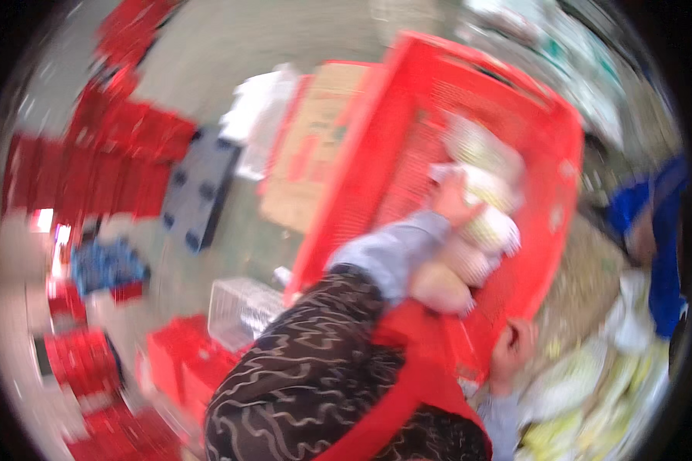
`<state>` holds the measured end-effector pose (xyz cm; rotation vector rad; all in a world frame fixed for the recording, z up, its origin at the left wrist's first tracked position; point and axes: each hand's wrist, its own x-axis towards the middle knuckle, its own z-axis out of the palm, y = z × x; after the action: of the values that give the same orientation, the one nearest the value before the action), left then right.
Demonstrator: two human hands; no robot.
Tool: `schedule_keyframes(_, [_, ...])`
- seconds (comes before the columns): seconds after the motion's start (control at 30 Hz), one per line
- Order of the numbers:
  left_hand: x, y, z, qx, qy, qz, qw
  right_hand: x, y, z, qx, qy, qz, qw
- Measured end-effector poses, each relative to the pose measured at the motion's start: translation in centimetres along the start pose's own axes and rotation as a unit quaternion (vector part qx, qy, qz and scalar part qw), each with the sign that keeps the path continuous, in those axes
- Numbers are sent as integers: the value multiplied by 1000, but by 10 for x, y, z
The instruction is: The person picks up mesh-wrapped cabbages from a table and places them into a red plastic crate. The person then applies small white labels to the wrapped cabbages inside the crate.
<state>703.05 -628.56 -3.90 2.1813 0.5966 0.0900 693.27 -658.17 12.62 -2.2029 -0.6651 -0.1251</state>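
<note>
A large red plastic crate (357, 173) lies before me, with a row of pale produce in white netting or wrap (487, 227) inside it. My left hand (455, 199) reaches into the crate and lies on the wrapped pieces near the middle of the row; blur hides how its fingers close. Nearest to me in the row is a yellowish-pink piece (441, 288). Outside the crate's near right corner, my right hand (514, 346) is loosely curled, with a gap between thumb and fingers and nothing visible in it.
Flattened cardboard (305, 173) lies left of the crate, beside white sheets (259, 109). Stacked red crates (92, 167), a grey pallet (199, 187) and a clear basket (245, 311) stand farther left. Leafy produce in white wrap (576, 392) lies at lower right; a person in blue (663, 230) is at the right edge.
</note>
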Motion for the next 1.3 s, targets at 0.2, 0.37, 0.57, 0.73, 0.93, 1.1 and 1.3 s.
schedule_keyframes(0.2, [-20,-29,10,-66,124,-139,980,33,-16,0,-25,-68,-30,997])
schedule_keyframes(0.37, [-45,-62,6,-469,-48,-51,881,124,-35,53,-80,-182,-145,969])
schedule_keyframes(0.57, [-56,-55,1,-423,-22,-82,902,188,-8,177,-268,-367,-51,889])
schedule_keyframes(0.73, [-43,-67,4,-410,5,27,912,174,33,200,-188,-331,-124,916])
schedule_keyframes(0.93, [-12,-82,-5,-519,-205,-87,825,171,49,206,-279,-326,-60,901])
schedule_keyframes(1.1, [0,-8,-51,-374,-206,-52,903,174,36,184,-233,-192,-24,953])
schedule_keyframes(1.3, [29,81,-123,-425,-122,224,869,220,11,117,302,80,167,935])
